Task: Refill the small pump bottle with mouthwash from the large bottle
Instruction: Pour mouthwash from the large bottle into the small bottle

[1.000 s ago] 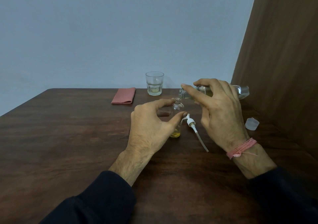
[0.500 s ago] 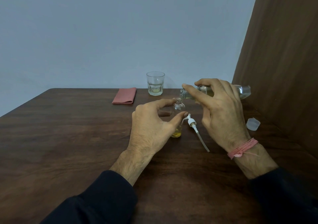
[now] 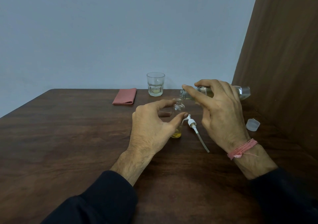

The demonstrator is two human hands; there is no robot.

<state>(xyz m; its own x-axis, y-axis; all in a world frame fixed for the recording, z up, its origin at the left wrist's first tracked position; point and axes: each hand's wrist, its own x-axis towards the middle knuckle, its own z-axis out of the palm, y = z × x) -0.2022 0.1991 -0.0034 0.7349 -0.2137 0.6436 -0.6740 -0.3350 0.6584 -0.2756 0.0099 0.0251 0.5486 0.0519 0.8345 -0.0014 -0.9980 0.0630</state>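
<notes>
Glass small pump bottle [image 3: 179,109] in left hand [image 3: 151,129] grip, large bottle [image 3: 203,94] tipped in right hand [image 3: 220,113].

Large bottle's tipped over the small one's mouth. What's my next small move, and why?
Probably keep the large bottle tilted and pour slowly: its mouth sits just above the small bottle's open neck, which holds only a little yellow liquid at the bottom. Left hand steadies it.

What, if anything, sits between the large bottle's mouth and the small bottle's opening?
Nothing visible. The large bottle mouth sits just above the open neck of the small bottle; the pump lies on the table beside it.
</notes>
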